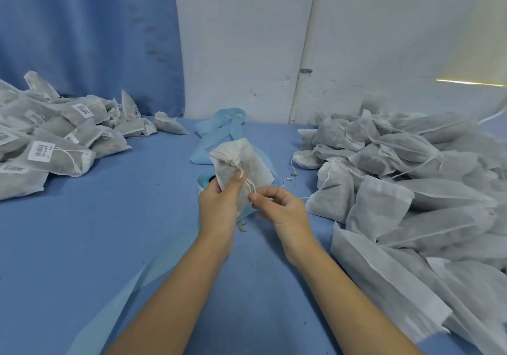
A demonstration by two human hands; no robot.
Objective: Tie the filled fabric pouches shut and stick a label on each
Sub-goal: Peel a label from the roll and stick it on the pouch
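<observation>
Two hands at one pouch (241, 162), left hand (219, 201) gripping it, right hand (277, 209) pinching its drawstring (251, 186).

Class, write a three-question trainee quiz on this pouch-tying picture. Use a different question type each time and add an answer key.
1. True or false: the pile of pouches on the person's right shows barcode labels.
2. The right hand pinches: A the drawstring; B a label; C the blue strip.
3. Fill in: the left hand grips one ____.
Key: 1 false; 2 A; 3 pouch.
</observation>
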